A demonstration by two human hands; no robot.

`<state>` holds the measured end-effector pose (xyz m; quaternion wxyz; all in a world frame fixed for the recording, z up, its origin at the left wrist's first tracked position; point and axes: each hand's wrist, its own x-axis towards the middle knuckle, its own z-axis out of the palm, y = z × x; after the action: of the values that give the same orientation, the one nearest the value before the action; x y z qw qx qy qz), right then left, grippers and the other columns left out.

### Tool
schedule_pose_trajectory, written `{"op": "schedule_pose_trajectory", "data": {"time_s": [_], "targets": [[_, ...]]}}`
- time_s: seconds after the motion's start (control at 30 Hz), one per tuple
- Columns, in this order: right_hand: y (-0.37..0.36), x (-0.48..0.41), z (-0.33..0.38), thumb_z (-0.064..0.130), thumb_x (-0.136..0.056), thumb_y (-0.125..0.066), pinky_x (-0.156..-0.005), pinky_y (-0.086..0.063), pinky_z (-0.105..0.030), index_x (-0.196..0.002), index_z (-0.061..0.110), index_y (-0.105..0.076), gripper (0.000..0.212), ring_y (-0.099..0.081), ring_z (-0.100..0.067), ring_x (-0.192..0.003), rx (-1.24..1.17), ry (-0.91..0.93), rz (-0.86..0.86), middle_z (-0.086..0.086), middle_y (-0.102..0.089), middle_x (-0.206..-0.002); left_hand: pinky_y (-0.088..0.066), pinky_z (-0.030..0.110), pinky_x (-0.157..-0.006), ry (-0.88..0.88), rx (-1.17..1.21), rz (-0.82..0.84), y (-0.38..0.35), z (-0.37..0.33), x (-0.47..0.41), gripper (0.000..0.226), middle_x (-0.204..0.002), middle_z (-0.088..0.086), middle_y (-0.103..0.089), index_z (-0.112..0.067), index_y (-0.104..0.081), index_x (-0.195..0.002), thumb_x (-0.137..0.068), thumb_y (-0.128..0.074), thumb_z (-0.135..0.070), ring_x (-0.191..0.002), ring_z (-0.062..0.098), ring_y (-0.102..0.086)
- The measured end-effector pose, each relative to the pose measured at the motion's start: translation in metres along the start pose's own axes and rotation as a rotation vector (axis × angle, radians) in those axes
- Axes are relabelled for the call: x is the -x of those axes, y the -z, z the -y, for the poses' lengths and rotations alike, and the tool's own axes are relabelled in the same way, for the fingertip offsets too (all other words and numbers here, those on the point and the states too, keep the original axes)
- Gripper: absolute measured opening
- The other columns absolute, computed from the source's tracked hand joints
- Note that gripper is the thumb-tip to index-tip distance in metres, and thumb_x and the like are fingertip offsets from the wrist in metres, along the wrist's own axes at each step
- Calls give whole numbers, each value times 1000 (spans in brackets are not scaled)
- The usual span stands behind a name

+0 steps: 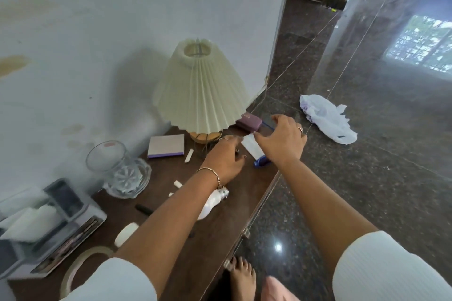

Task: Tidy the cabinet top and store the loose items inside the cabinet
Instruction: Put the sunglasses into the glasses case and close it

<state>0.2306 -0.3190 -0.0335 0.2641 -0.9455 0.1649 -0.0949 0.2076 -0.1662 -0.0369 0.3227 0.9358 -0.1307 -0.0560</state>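
Right grip (281,140) pinches the upper end of the tube (250,146) at the cabinet top's (220,239) far right edge. Left grip (223,159) curls just beside it; whether it holds anything is unclear.

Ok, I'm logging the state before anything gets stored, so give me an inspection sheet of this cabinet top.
Surface: brown cabinet top, crowded.
Job's things: white tube, purple-edged pad, black pen, white oval bar, tape roll, purple box.
Clutter: lamp, glass vase, grey organiser.
Hands: right hand grips the white tube; left hand curled beside it, contents hidden.
Cables: nothing seen.
Surroundings: white wall, polished floor, plastic bag lying on it.
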Motion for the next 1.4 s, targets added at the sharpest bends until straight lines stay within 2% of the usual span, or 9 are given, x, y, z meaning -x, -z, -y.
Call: {"op": "schedule_pose_trajectory", "data": {"time_s": [0.2, 0.37, 0.53, 0.7, 0.83, 1.0, 1.1, 1.23, 1.4], "targets": [[-35, -51, 1, 62, -71, -64, -97, -26, -44, -126, 23, -52, 68, -47, -27, -123, 100, 66, 135, -2, -58, -126, -32, 21, -98, 123, 136, -98, -21, 16, -41, 58, -136, 7, -51, -11, -40, -141, -89, -60, -23, -127, 21, -47], [-54, -69, 9, 63, -66, -66, -88, -22, -42, -94, 27, -60, 46, -51, -23, -104, 129, 143, 178, 5, -62, -94, -44, 28, -88, 161, 197, -187, -30, 21, -49, 48, -113, 10, -63, -11, -49, -134, -88, -59, -22, -104, 26, -60], [-58, -81, 12, 61, -66, -69, -96, -20, -43, -98, 27, -63, 47, -51, -22, -104, 163, 153, 197, 4, -64, -93, -52, 38, -78, 178, 223, -187, -29, 22, -52, 37, -85, 7, -70, -17, -56, -124, -88, -56, -21, -80, 22, -66], [-53, -76, 12, 57, -66, -65, -82, -25, -35, -91, 29, -68, 37, -56, -21, -97, 88, 180, 158, 5, -66, -88, -49, 29, -74, 150, 225, -257, -30, 16, -46, 44, -80, 4, -65, -14, -53, -132, -88, -57, -15, -73, 18, -61], [-41, -65, 9, 54, -65, -69, -77, -48, -33, -98, 27, -70, 43, -60, -20, -97, -134, 100, 172, 5, -68, -94, -34, 8, -80, 123, 207, -285, -29, 11, -40, 51, -105, 6, -66, -10, -49, -136, -86, -60, -12, -94, 15, -59], [-7, -43, 0, 53, -66, -71, -66, -46, -27, -102, 31, -69, 42, -63, -12, -88, -210, 68, 116, 13, -67, -87, -42, 33, -101, 163, 252, -256, -28, -3, -29, 49, -122, 6, -60, -12, -50, -135, -86, -58, -12, -112, 22, -54], [22, -24, -8, 56, -64, -71, -62, -40, -23, -99, 34, -68, 42, -58, -4, -77, -238, 38, 54, 23, -56, -76, -42, 8, -84, 206, 433, -262, -25, -19, -24, 41, -107, 0, -64, -13, -55, -129, -87, -56, -9, -90, 8, -60], [55, 5, -20, 59, -62, -71, -61, -38, -18, -100, 36, -66, 45, -53, 4, -72, -298, -11, 11, 28, -53, -75, -52, 30, -77, 390, 956, -156, -18, -53, -22, 28, -112, 10, -62, -9, -53, -123, -97, -48, -16, -85, 18, -61], [73, 41, -31, 59, -58, -72, -69, -43, -23, -100, 35, -60, 50, -59, -3, -83, -385, -95, 50, 19, -59, -90, -55, 34, -72, 457, 1366, -1, -12, -88, -5, 26, -95, 7, -64, -15, -58, -98, -101, -38, -32, -83, 22, -62]]}}
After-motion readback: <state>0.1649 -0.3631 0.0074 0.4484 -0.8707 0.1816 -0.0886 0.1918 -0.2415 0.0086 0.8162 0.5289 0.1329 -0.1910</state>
